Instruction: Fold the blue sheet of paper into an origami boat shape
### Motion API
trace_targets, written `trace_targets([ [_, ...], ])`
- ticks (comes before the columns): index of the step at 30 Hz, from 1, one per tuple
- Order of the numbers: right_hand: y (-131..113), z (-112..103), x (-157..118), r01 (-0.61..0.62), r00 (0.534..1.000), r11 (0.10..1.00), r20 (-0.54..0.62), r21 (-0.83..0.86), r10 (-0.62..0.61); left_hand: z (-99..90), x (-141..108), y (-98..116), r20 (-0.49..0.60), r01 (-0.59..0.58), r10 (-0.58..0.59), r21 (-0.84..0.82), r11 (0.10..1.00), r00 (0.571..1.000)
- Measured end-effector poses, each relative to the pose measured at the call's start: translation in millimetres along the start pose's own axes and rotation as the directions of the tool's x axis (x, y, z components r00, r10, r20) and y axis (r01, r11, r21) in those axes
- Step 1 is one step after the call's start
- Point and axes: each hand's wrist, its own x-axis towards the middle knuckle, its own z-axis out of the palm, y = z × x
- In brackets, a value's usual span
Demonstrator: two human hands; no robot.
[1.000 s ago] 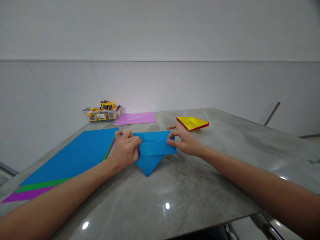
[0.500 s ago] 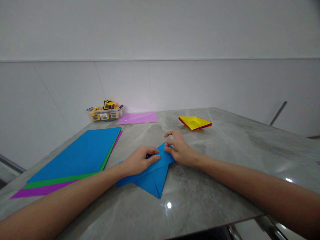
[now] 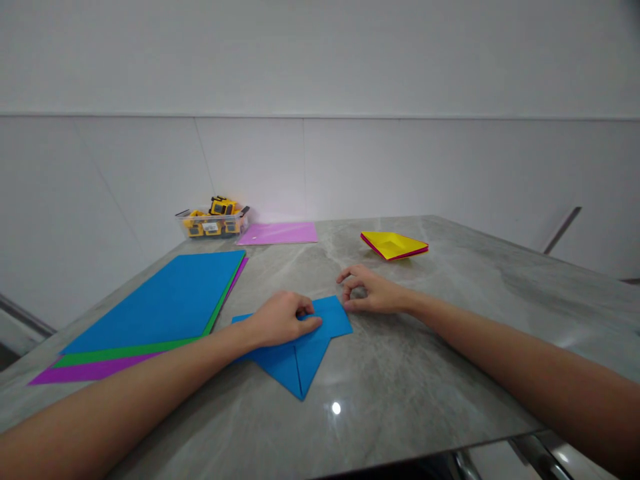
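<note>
A folded blue paper (image 3: 324,319) lies on the table in front of me, with a flat band across the top and a creased triangular point facing me. My left hand (image 3: 283,320) presses down on its left and middle part, fingers curled and thumb laid along the paper, hiding some of the folds. Just off the paper's upper right corner is my right hand (image 3: 367,289), fingers bent and apart, with nothing seen in them.
To the left lies a stack of blue, green and purple sheets (image 3: 165,300), partly under my left forearm. Farther back are a clear bin of yellow toy vehicles (image 3: 213,223), a pink sheet (image 3: 280,233) and a folded yellow-and-red paper piece (image 3: 395,245). The grey table's (image 3: 425,413) front edge is near.
My right hand has come off the blue paper and shifted slightly right. The paper has turned a little, its near point swinging left. My left hand stays on it.
</note>
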Motion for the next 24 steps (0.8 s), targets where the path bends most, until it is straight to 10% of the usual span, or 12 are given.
trace_targets([
  [11,-12.4,21.1,10.4,-0.203,0.977,0.975,-0.055,0.09,0.208,-2.9,-5.5,6.6,0.079,-0.268,0.259,0.139,0.953,0.963],
  [24,-10.5,10.8,2.9,-0.097,0.994,0.995,-0.039,0.04,0.098,-4.3,-4.5,6.9,0.136,-0.268,0.245,0.191,0.944,0.96],
])
